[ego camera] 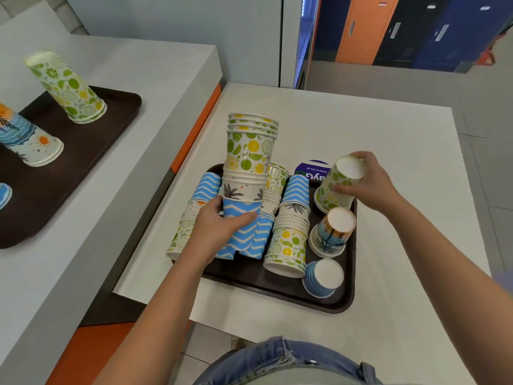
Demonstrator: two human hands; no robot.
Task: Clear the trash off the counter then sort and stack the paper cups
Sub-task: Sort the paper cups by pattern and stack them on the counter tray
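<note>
A brown tray (280, 287) on the white table holds many paper cups. My left hand (219, 226) grips a tall mixed stack of upright cups (248, 173): blue zigzag at the bottom, palm-tree print in the middle, lime-print on top. My right hand (366, 182) holds an upside-down lime-print cup stack (337, 184) at the tray's far right corner. More upside-down stacks stand on the tray: a mixed one (291, 232), a sunset palm cup (333, 232), a blue striped cup (323, 277). Blue zigzag cups (259, 240) lie under my left hand.
On the raised counter at left a second brown tray (83, 151) carries an upside-down lime-print stack (68, 88), a sunset-print stack (27, 140) and a blue cup (4, 194) at the frame edge. A purple round sticker (312, 169) lies behind the near tray. Lockers stand at back right.
</note>
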